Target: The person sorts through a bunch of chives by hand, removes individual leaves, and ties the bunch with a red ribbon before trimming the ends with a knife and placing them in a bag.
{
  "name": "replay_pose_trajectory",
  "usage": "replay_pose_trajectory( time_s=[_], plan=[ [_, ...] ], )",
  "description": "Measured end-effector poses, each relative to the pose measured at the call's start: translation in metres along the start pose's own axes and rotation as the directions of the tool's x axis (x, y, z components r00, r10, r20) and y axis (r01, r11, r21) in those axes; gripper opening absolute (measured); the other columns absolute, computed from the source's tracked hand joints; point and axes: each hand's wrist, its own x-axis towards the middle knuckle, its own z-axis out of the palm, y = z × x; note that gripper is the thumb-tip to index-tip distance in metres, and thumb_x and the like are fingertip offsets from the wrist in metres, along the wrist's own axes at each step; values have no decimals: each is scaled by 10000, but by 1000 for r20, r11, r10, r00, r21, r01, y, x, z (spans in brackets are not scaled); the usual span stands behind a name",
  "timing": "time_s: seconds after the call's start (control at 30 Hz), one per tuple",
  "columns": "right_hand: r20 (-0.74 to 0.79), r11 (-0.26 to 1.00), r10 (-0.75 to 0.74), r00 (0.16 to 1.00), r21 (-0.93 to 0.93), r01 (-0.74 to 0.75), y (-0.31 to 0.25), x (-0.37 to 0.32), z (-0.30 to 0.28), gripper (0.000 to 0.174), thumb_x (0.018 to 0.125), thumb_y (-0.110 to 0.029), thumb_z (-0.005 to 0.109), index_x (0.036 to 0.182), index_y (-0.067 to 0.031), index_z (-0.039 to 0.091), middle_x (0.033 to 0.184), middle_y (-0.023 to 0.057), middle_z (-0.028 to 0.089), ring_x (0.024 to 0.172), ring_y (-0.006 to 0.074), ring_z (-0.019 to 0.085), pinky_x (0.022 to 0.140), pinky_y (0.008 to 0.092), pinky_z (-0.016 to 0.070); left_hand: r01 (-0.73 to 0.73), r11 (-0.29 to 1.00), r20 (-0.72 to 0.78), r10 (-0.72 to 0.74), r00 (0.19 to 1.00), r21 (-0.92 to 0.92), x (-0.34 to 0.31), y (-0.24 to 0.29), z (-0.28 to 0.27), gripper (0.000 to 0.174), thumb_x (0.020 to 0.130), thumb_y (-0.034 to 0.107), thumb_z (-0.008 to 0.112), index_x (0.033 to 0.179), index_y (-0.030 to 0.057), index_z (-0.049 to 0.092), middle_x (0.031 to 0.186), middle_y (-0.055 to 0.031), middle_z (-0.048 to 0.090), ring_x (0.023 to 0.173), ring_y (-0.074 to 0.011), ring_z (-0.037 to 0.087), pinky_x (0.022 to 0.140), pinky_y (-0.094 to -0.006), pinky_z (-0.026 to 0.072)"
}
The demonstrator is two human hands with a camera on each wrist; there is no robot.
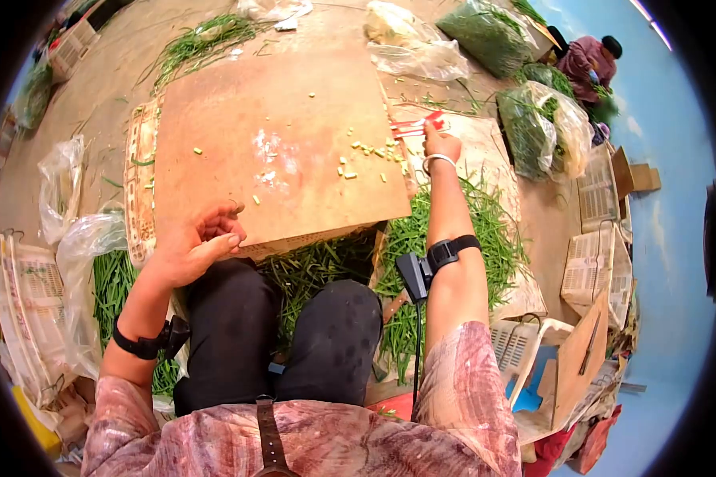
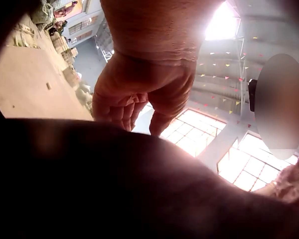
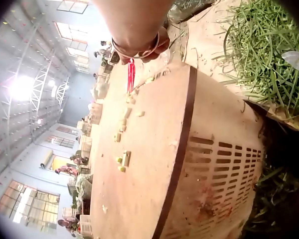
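My right hand (image 1: 443, 145) is past the right edge of a wooden board (image 1: 215, 111) and pinches a few thin red strips (image 1: 408, 128). In the right wrist view the red strips (image 3: 131, 77) hang from the fingers over the board; what they are made of I cannot tell. My left hand (image 1: 199, 245) is held palm up at the board's near left corner, fingers loosely bent, nothing in it. Short pale green stalk pieces (image 1: 350, 175) lie scattered on the board, mostly near its right edge. A slotted plastic crate (image 3: 224, 164) supports the board.
Long green stalks (image 1: 485, 215) are heaped on the right, with more below the board. Clear plastic bags (image 1: 87, 250) and white crates (image 1: 36, 310) stand at left. Stuffed bags of greens (image 1: 529, 131) and more crates (image 1: 593, 258) line the right. A person (image 1: 589, 67) sits at far right.
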Motion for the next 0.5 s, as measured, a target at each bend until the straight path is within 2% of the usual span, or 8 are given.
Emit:
replay_pose_trajectory(
  time_s=[0.03, 0.07, 0.13, 0.2, 0.33, 0.37, 0.47, 0.5],
  plan=[
    [61, 984, 5, 998, 178, -16, 1, 0, 5, 329, 728, -287, 722, 672, 30, 653, 558, 119, 612, 455, 167, 569, 478, 305, 460, 5, 999, -22, -5, 1000, 32, 0, 0, -4, 416, 841, 84, 567, 1216, -35, 431, 922, -80, 570, 790, -116, 555, 755, -247, 471],
    [65, 988, -10, 998, 154, 0, -3, -3, 4, 256, 753, -200, 692, 705, 48, 652, 571, 125, 619, 474, 156, 575, 483, 300, 456, 17, 1000, -23, -17, 1000, 20, -1, -4, -10, 416, 841, 84, 567, 1216, -35, 431, 922, -80, 570, 790, -116, 555, 755, -247, 471],
    [50, 967, -253, 966, 11, 253, -11, -18, -12, 215, 762, -154, 660, 729, 59, 649, 588, 130, 625, 484, 164, 581, 485, 305, 456, 12, 999, -92, -15, 996, -30, -3, -10, -21, 409, 837, 75, 572, 1208, -36, 439, 913, -79, 579, 789, -121, 565, 756, -251, 470],
    [42, 930, -368, 929, 13, 368, -4, -24, -20, 205, 781, -148, 630, 738, 53, 638, 547, 74, 592, 432, 111, 492, 424, 258, 389, -6, 999, -122, 1, 992, -44, -7, -17, -33, 419, 833, 71, 580, 1207, -55, 440, 909, -71, 584, 789, -114, 562, 751, -246, 466],
    [141, 975, -216, 966, 80, 206, -3, -37, -24, 188, 805, -21, 534, 945, 50, 638, 635, 107, 632, 470, 154, 571, 463, 285, 457, -38, 998, -148, 29, 989, -55, -15, -21, -43, 434, 830, 69, 590, 1209, -77, 437, 901, -66, 590, 790, -109, 566, 748, -243, 465],
    [201, 970, -236, 951, -12, 243, -10, -44, -30, 317, 825, 26, 459, 1128, 79, 535, 646, 114, 621, 466, 157, 568, 431, 272, 444, -46, 998, -146, 38, 989, -53, -17, -21, -43, 434, 830, 69, 590, 1209, -77, 437, 901, -66, 590, 790, -109, 566, 748, -243, 465],
    [193, 985, -160, 968, 88, 146, -27, -59, -38, 437, 836, 50, 394, 1272, 74, 386, 700, 131, 609, 481, 171, 571, 412, 280, 439, -88, 992, -146, 74, 987, -94, -23, -23, -42, 408, 837, 65, 580, 1209, -40, 449, 889, -77, 593, 780, -123, 570, 730, -257, 477],
    [306, 981, -178, 935, 126, 145, -33, -63, -45, 564, 788, 124, 274, 1346, 98, 199, 976, 201, 575, 641, 205, 648, 464, 241, 488, -91, 992, -134, 80, 988, -84, -23, -22, -44, 405, 838, 67, 581, 1206, -42, 452, 893, -78, 593, 781, -124, 571, 731, -256, 478]
  ],
)
